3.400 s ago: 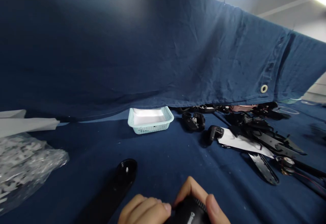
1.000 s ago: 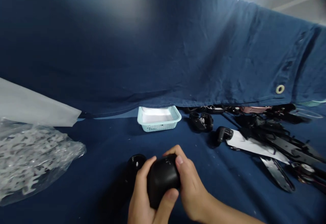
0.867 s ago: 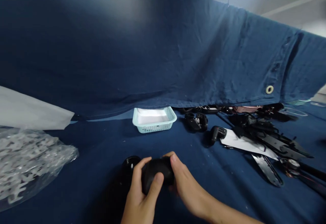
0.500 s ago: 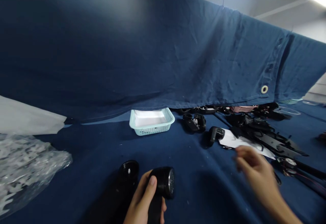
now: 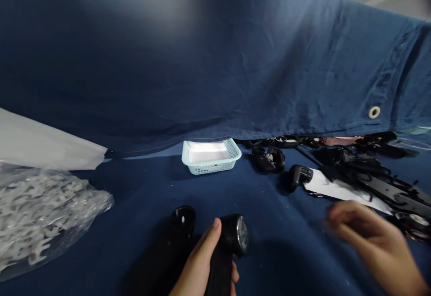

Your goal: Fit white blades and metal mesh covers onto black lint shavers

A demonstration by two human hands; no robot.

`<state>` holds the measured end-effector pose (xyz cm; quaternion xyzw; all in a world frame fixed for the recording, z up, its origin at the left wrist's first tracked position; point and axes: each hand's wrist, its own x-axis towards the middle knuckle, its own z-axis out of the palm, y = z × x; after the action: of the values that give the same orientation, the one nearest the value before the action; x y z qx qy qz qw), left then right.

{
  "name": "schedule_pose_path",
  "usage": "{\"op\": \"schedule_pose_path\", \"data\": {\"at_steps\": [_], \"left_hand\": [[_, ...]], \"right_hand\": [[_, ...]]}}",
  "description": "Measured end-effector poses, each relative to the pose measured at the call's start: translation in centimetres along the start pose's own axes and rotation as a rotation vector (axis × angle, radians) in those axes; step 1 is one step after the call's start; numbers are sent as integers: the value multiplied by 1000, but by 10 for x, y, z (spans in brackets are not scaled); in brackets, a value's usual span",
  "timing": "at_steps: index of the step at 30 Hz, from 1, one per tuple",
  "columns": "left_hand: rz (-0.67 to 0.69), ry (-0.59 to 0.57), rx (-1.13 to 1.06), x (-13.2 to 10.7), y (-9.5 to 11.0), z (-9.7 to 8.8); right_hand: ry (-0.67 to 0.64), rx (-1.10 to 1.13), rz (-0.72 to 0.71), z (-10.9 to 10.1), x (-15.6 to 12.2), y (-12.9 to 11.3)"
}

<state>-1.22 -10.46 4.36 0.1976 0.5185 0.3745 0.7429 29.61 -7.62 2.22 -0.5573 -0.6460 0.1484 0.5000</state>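
Note:
My left hand [image 5: 205, 251] is wrapped round a black elbow-shaped device [image 5: 232, 235], its round silvery face turned to the right and the thumb lying along the back of its head. Just left of that hand a black tube-like part [image 5: 182, 219] with an open round end lies on the blue cloth. My right hand [image 5: 373, 237] hangs over the cloth at the right, fingers curled and drawn together in a pinch. Its fingertips are blurred, so whatever they hold, if anything, cannot be made out. Beyond it lies a black curved part [image 5: 299, 175] beside a white sheet [image 5: 336, 188].
A light-blue basket [image 5: 212, 168] with a white lining stands at the back middle. Black parts [image 5: 269, 159] lie to its right, and black strips [image 5: 387, 183] crowd the right side. A clear bag of white pieces [image 5: 50, 215] is at the left. A blue curtain [image 5: 202, 71] hangs behind.
The view has turned slightly left, so things sit further right. The black device's silvery face shows more roundly now. My right hand stays pinched, still blurred by motion.

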Motion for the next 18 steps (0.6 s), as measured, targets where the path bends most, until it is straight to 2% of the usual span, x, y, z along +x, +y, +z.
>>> {"op": "schedule_pose_path", "data": {"at_steps": [2, 4, 7, 12, 15, 18], "left_hand": [[-120, -79, -57, 5, -2, -3], [-185, -136, -99, 6, -5, -4], [-181, -124, -178, 0, -8, -4], [-60, -136, -220, -19, -7, -6], [-33, -176, -217, -31, -5, -8], [-65, -204, -253, -40, -4, -8]], "right_hand": [[-230, 22, -86, 32, -11, -29], [-351, 68, -184, 58, -20, -56], [-472, 141, -113, 83, -24, -83], [-739, 363, 147, 98, -24, -93], [-775, 464, 145, 99, -28, -94], [-803, 548, 131, 98, -28, -99]]}}
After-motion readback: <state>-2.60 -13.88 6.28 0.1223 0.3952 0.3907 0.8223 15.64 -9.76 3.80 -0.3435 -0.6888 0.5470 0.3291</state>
